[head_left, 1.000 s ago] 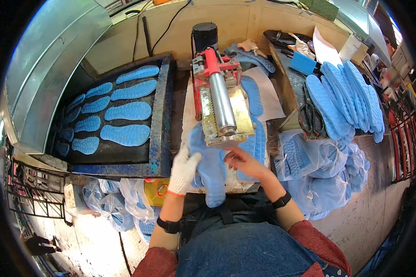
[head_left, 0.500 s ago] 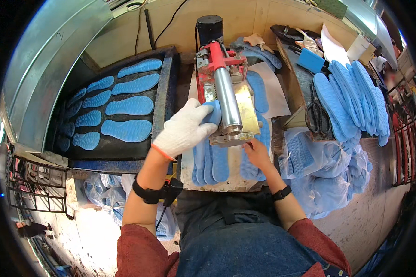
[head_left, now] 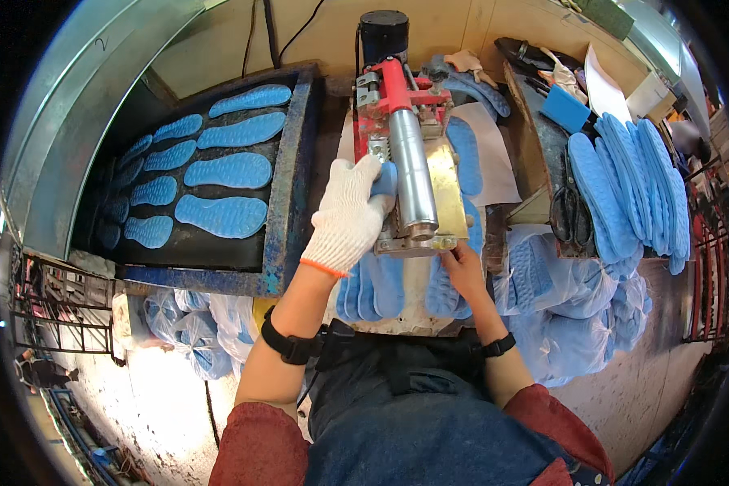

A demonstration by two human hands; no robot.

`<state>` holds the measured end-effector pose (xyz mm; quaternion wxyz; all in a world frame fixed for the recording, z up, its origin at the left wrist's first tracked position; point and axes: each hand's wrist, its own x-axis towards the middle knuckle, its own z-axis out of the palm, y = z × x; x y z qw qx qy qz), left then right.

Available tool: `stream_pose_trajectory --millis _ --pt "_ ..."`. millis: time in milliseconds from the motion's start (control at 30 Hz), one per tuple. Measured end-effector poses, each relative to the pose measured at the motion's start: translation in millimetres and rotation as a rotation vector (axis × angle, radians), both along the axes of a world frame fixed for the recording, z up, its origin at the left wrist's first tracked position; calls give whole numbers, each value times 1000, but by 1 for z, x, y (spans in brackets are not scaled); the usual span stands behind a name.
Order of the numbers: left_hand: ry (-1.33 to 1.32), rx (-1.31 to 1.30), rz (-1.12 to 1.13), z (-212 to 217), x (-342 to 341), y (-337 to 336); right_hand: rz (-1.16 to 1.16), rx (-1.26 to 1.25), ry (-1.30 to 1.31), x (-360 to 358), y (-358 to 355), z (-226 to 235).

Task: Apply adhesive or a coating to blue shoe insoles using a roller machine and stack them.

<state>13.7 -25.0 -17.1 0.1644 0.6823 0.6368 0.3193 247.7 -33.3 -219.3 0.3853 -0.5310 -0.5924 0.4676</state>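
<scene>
My left hand point(head_left: 347, 204), in a white knit glove with an orange cuff, is closed on a blue shoe sole point(head_left: 386, 180). It holds the sole against the left side of a steel roller point(head_left: 414, 166) on a red machine point(head_left: 395, 87); the sole's far part is hidden. My bare right hand point(head_left: 464, 271) is at the machine's front right corner, just below the brass plate point(head_left: 448, 190). Its fingers are curled together, and anything between them cannot be made out. Several blue soles point(head_left: 387, 285) lie below the machine, between my hands.
To the left, a dark tray point(head_left: 293, 174) carries rows of blue soles point(head_left: 228, 171). At right, stacked soles point(head_left: 624, 190) lie beside black scissors point(head_left: 571, 202) and a blue block point(head_left: 566, 108). Bagged soles point(head_left: 571, 324) sit below. A black motor point(head_left: 384, 36) tops the machine's far end.
My left hand has moved right and turned more upright, bringing the sole closer along the roller. My right hand stays near the front corner. The whole view has shifted slightly.
</scene>
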Motion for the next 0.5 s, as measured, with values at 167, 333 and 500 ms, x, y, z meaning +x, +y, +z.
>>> stream_pose_trajectory --millis 167,333,500 --pt "63 -82 47 3 -1 27 6 16 -9 -2 -1 3" --pt "43 -102 95 3 1 51 4 70 -9 -3 -2 5" --pt "-150 -82 263 -14 -4 65 -17 106 -74 -7 -6 7"
